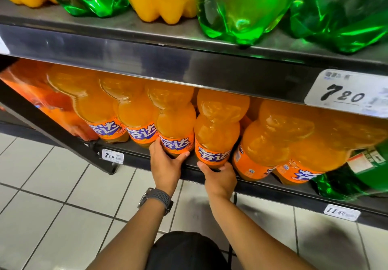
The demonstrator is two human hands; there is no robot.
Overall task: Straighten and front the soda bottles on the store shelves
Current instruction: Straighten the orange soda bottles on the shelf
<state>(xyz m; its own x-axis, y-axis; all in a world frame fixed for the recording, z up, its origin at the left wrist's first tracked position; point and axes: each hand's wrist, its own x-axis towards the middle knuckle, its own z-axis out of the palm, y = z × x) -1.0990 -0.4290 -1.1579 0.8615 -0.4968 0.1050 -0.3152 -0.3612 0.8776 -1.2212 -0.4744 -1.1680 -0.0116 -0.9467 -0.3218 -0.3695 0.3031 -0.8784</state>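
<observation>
A row of orange soda bottles with orange and blue labels stands on the lower shelf [262,182]. My left hand [165,165] grips the base of the third orange bottle [175,122], thumb on its right side. My right hand [219,177] grips the base of the fourth orange bottle [217,131], which sits slightly forward at the shelf's front edge. Two more orange bottles [273,143] stand to the right, one with its label turned sideways. Two others [94,106] stand to the left.
A shrink-wrapped orange pack [42,99] fills the shelf's left end. A green bottle [361,173] stands at the far right. The upper shelf [147,57] carries green and yellow bottles. Price tags [344,92] hang on the shelf edges. White tiled floor lies below.
</observation>
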